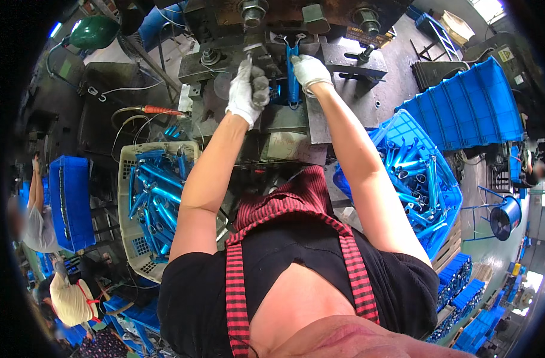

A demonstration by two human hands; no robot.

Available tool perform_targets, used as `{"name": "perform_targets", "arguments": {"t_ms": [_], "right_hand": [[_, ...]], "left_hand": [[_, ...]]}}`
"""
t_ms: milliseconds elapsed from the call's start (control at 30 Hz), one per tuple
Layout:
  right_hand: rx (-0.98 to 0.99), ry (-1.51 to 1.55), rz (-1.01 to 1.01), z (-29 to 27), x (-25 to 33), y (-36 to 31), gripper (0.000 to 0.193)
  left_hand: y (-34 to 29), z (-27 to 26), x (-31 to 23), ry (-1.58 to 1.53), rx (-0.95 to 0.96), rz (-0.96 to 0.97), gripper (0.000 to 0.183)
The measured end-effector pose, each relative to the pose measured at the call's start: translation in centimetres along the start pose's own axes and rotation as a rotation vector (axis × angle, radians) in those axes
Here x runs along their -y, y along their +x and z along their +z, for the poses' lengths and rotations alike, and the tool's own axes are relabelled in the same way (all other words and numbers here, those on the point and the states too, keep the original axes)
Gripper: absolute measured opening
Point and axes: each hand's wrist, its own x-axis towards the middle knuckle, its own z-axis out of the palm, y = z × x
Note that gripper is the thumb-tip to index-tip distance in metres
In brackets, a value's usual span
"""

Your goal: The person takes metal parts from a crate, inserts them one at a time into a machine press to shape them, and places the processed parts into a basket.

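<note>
My right hand (pixel 311 73), in a white work glove, grips a long blue metal tube (pixel 293 83) with a forked far end. The tube lies lengthwise in the machine's tooling, between two metal blocks. To its left is my left hand (pixel 248 92), gloved in white with grey-stained fingers. Those fingers are curled closed beside a metal block (pixel 254 51); what they hold, if anything, is hidden. A small blue piece (pixel 276 92) shows between the left hand and the tube.
A cream plastic basket (pixel 126 197) of blue tubes stands left, a blue crate (pixel 454 203) of similar tubes right. Large bolts (pixel 253 12) and clamp blocks (pixel 356 62) surround the work spot. A green lamp (pixel 93 33) hangs far left. Another person (pixel 73 301) is at lower left.
</note>
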Motion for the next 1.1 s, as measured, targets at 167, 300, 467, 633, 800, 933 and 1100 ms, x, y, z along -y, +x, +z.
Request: {"name": "perform_targets", "arguments": {"t_ms": [167, 300, 467, 633, 800, 933, 1100], "right_hand": [[0.113, -0.187, -0.018, -0.1, 0.4, 0.5, 0.035], [-0.042, 0.130, 0.020, -0.8, -3.9, -0.7, 0.031], [-0.391, 0.203, 0.047, -4.2, -9.9, -7.2, 0.020], [-0.442, -0.197, 0.308, -11.7, -20.1, -14.5, 0.025], [-0.173, -0.713, 0.899, -21.3, -27.9, -23.1, 0.020], [-0.057, -0.781, 1.044, -21.2, -31.3, -29.1, 0.022], [0.065, -0.549, 0.924, -20.9, -24.2, -28.8, 0.028]], "left_hand": [[1.2, 4.2, 3.0, 0.144, 0.017, -0.107, 0.033], [3.1, 5.6, 6.5, 0.050, 0.075, -0.222, 0.034], [4.6, 6.2, 10.9, 0.033, -0.045, -0.326, 0.027], [6.5, 4.0, 13.9, -0.031, -0.081, -0.318, 0.031], [6.1, 4.8, 14.3, 0.107, -0.130, -0.298, 0.032], [6.3, 4.7, 14.4, 0.090, -0.132, -0.316, 0.030], [6.1, 4.2, 14.0, 0.081, -0.141, -0.294, 0.023]]}}
